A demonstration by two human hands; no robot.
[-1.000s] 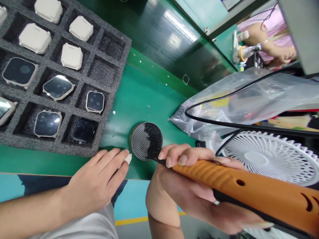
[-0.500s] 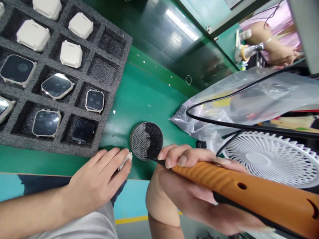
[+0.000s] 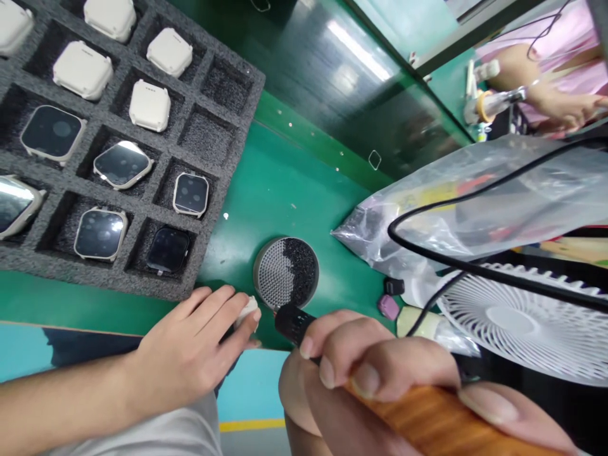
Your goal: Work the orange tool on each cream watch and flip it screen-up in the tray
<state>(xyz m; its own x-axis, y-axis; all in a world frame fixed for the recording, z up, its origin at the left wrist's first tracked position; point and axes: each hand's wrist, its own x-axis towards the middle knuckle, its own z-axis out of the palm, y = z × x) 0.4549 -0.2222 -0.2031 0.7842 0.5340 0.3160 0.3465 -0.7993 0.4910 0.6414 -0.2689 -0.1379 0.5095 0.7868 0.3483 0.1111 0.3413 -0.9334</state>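
My right hand (image 3: 380, 373) is wrapped round an orange-handled power screwdriver (image 3: 427, 418); its black tip (image 3: 289, 322) sits just off the near edge of a round perforated screw dish (image 3: 285, 272) on the green mat. My left hand (image 3: 190, 351) rests at the table's near edge, fingers closed over a small white part (image 3: 247, 310) right beside the dish and the tool tip. A grey foam tray (image 3: 209, 136) at the upper left holds several smartwatch bodies, some screen up, some white back up.
A clear plastic bag (image 3: 475, 209) with a black cable (image 3: 475, 259) across it lies to the right, above a white desk fan (image 3: 522, 323). A small pink piece (image 3: 388, 307) lies near the bag. Another person in pink (image 3: 560, 76) works at the far right.
My right hand pulled the screwdriver back toward me, so its tip left the dish's surface and now sits at its near edge. The left hand stayed put on the white part.
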